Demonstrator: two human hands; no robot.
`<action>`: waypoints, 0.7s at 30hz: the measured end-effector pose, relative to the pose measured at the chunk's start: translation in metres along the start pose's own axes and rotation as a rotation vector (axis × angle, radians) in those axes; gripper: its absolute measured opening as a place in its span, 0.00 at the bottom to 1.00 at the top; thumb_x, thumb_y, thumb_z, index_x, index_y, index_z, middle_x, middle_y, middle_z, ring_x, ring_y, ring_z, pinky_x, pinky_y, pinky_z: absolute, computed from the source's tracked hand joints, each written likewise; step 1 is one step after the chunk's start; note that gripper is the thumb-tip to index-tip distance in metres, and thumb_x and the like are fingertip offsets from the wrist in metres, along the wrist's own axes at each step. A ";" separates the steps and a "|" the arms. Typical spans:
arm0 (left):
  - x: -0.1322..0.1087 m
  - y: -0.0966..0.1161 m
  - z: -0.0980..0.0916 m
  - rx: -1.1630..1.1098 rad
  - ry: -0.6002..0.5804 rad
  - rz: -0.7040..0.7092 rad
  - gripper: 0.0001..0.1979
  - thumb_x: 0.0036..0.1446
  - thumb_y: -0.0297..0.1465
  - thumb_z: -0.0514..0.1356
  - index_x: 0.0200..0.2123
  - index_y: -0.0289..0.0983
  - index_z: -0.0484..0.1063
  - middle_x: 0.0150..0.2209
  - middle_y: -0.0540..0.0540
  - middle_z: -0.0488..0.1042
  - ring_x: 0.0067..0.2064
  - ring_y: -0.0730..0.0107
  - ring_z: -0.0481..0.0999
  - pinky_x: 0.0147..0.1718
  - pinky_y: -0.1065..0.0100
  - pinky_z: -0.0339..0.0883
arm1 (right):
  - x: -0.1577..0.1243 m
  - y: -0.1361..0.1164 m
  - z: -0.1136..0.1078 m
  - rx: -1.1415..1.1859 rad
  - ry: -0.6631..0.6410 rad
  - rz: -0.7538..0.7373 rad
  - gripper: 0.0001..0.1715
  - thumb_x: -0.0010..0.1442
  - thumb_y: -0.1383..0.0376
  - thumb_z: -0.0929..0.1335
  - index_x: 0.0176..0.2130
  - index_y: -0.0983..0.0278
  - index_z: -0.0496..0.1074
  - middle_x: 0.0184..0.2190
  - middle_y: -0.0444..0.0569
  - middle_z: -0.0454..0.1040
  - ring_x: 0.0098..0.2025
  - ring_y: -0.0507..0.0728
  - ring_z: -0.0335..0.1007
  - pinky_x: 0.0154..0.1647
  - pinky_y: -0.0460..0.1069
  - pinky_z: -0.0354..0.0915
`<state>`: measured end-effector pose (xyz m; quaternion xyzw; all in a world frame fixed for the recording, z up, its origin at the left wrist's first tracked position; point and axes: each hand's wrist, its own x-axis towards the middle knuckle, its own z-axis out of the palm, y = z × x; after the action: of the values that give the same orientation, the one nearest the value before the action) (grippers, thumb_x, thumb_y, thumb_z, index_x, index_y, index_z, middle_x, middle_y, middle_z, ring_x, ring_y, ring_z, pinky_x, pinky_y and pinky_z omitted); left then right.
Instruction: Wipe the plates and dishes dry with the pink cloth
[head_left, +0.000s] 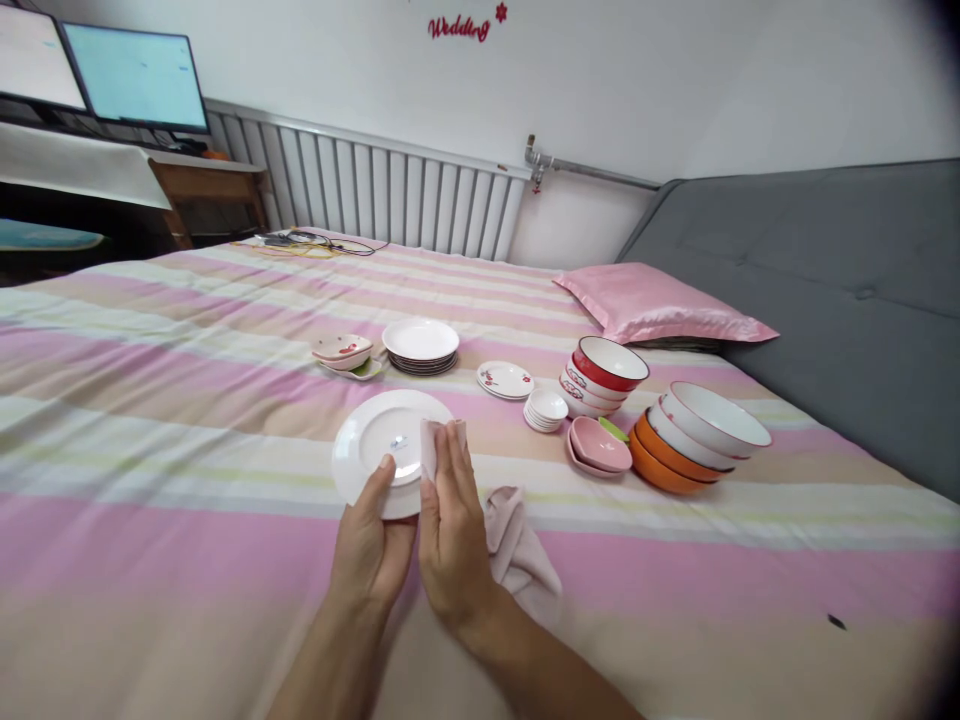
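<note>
Head camera: at the frame's centre, a white plate point(384, 432) (its underside, marked in blue, is shown) is gripped at its near edge by the left hand point(373, 548). A pink cloth point(521, 562) is held against its right edge by the right hand point(454, 530), fingers nearly straight. Bowls point(694, 440) are stacked at right.

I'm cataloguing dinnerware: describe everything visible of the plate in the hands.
The plate is round, white and glossy, apparently ceramic, with a wide rim, a ring around its centre and a small bluish mark, too blurred to read. It is held tilted over striped bedding. The left hand grips its near edge, thumb on top; the right hand holds a pale pink cloth against its right side.
</note>
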<state>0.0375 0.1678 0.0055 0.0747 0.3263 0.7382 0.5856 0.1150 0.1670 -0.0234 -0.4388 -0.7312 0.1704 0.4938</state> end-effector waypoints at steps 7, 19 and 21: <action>0.002 0.015 -0.003 -0.095 -0.013 -0.008 0.23 0.52 0.19 0.54 0.53 0.32 0.69 0.43 0.40 0.78 0.47 0.59 0.76 0.50 0.61 0.68 | 0.001 -0.003 -0.009 -0.004 0.012 -0.221 0.33 0.65 0.71 0.55 0.66 0.62 0.40 0.67 0.50 0.43 0.68 0.61 0.36 0.65 0.63 0.49; -0.006 0.016 -0.014 0.177 -0.200 0.029 0.35 0.41 0.22 0.66 0.56 0.38 0.66 0.43 0.44 0.78 0.48 0.54 0.75 0.46 0.62 0.71 | 0.025 0.008 -0.045 0.152 0.014 -0.315 0.29 0.65 0.71 0.56 0.64 0.61 0.52 0.65 0.47 0.51 0.66 0.58 0.47 0.66 0.60 0.48; -0.006 0.017 -0.017 0.235 -0.247 0.000 0.35 0.41 0.23 0.67 0.56 0.37 0.66 0.43 0.42 0.78 0.47 0.52 0.75 0.45 0.61 0.72 | 0.028 0.007 -0.052 0.189 -0.022 -0.304 0.28 0.65 0.70 0.56 0.63 0.61 0.55 0.64 0.47 0.54 0.65 0.58 0.48 0.66 0.59 0.50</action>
<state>0.0171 0.1539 0.0039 0.2325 0.3360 0.6802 0.6086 0.1597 0.1838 0.0110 -0.2731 -0.7751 0.1665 0.5448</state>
